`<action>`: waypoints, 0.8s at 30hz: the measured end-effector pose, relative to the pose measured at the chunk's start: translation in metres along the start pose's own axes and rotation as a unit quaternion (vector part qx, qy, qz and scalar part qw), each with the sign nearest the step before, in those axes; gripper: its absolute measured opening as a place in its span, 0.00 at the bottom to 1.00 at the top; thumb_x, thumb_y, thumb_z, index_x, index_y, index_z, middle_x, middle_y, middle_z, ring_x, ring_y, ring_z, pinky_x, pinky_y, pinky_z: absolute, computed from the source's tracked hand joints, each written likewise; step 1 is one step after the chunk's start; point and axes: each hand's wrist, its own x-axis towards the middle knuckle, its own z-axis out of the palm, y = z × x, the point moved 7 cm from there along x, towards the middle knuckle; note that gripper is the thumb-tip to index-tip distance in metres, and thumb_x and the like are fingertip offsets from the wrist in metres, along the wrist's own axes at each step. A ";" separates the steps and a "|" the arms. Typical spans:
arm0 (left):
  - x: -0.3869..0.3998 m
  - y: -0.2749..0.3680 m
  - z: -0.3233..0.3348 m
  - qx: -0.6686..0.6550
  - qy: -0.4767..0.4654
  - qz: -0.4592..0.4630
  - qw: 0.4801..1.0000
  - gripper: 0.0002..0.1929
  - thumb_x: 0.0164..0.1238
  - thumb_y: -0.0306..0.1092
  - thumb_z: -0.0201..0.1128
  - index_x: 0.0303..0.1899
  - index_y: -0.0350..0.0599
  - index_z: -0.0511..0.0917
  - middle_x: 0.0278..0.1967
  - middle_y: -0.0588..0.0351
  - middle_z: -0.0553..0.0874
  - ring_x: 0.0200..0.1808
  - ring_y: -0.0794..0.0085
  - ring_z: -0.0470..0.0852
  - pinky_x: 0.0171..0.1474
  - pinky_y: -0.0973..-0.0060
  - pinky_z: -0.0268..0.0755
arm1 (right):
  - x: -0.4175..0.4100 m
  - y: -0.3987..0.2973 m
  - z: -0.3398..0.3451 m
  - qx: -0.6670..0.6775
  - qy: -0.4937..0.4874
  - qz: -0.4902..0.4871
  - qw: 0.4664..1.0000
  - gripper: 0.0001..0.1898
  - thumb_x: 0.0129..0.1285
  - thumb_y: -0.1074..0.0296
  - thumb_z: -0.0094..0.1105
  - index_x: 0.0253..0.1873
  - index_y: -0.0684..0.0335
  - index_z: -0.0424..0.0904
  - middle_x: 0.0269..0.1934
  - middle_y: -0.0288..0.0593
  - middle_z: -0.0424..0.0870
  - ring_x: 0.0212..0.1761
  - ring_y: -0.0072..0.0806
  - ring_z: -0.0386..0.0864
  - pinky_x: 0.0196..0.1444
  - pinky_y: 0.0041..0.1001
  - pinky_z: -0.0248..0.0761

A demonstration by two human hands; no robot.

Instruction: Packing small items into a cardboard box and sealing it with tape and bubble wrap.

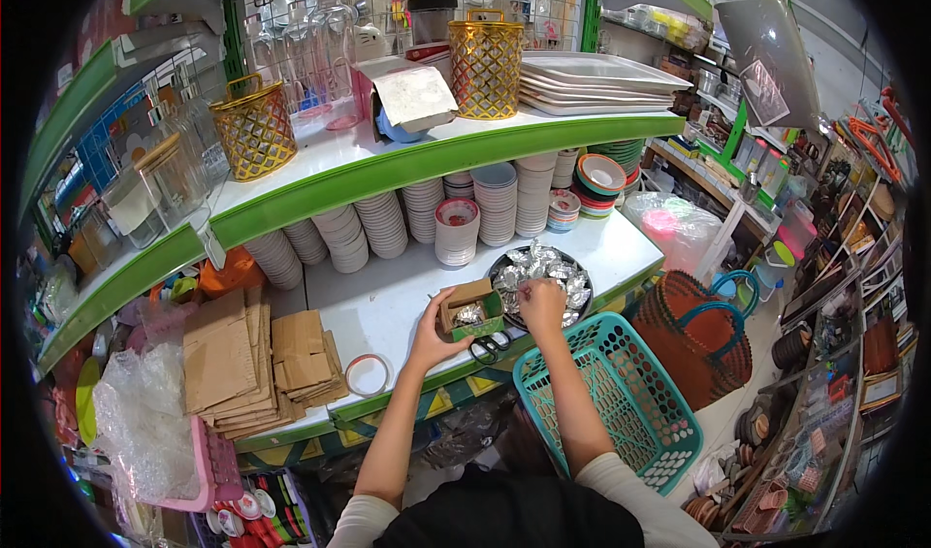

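Note:
My left hand (434, 335) holds a small open cardboard box (486, 327), brown inside with green printed sides, at the front of the white shelf. A shiny foil-wrapped piece (469, 314) lies inside it. My right hand (542, 306) is over a round dark tray (497, 263) heaped with crumpled foil-wrapped pieces (542, 262). Its fingers are pinched together at the heap; whether they grip a piece is hidden. Black-handled scissors (490, 347) lie at the shelf edge, just below the box.
Flattened cardboard (222, 348) and a tape roll (367, 375) lie left on the white shelf (378, 293). Stacked bowls (457, 239) line its back. A green-edged upper shelf (436, 159) overhangs. Below my right arm stands a teal plastic basket (625, 402), beside a woven bag (691, 337).

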 end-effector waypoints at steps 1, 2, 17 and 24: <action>-0.001 0.000 0.000 0.001 0.000 -0.001 1.000 0.46 0.42 0.28 0.79 0.68 0.49 0.65 0.62 0.51 0.74 0.63 0.64 0.75 0.63 0.67 0.70 | 0.000 0.001 0.002 -0.012 -0.010 0.009 1.000 0.04 0.52 0.69 0.67 0.34 0.56 0.85 0.38 0.41 0.84 0.43 0.41 0.78 0.42 0.42 0.69; -0.001 0.000 -0.001 0.000 0.001 0.000 1.000 0.46 0.42 0.28 0.79 0.68 0.49 0.65 0.62 0.51 0.74 0.63 0.64 0.75 0.64 0.67 0.70 | -0.001 0.002 0.003 -0.012 -0.011 0.009 1.000 0.04 0.52 0.69 0.67 0.34 0.56 0.85 0.38 0.41 0.84 0.43 0.41 0.78 0.42 0.42 0.69; -0.002 -0.002 -0.003 -0.012 0.004 -0.009 1.000 0.46 0.41 0.28 0.79 0.68 0.49 0.65 0.62 0.51 0.75 0.62 0.64 0.75 0.63 0.69 0.70 | -0.021 -0.090 -0.043 0.100 0.079 -0.166 0.978 0.04 0.50 0.68 0.70 0.31 0.55 0.84 0.32 0.33 0.83 0.43 0.36 0.74 0.46 0.37 0.61; -0.001 -0.005 -0.002 0.009 0.004 -0.013 1.000 0.46 0.40 0.30 0.79 0.68 0.49 0.66 0.62 0.54 0.75 0.62 0.66 0.76 0.60 0.68 0.70 | -0.032 -0.099 -0.017 0.004 0.057 -0.211 0.976 0.04 0.47 0.68 0.69 0.30 0.54 0.86 0.32 0.30 0.83 0.43 0.34 0.73 0.46 0.37 0.59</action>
